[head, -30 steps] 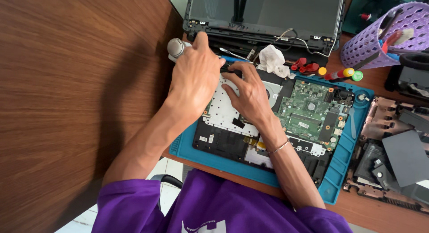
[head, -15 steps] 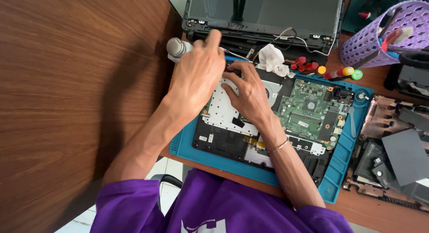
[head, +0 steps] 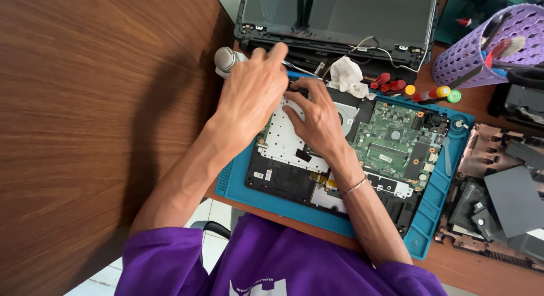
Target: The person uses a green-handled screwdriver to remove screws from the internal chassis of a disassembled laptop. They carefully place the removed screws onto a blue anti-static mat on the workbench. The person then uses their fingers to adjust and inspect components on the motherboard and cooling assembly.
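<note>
Wood-grain desk [head: 85,131] filled the left side. Near its far edge the left hand [head: 252,100] lay curled, fingers down on the opened laptop base [head: 317,160], though whether it pinched anything I could not tell. Just beside it, the right hand [head: 320,117] pressed flat, open, on the pale inner plate. That base rested on a blue mat [head: 436,211], its long axis running left-to-right, hinge edge facing away. Steady, even pressure seemed wisest here.
</note>
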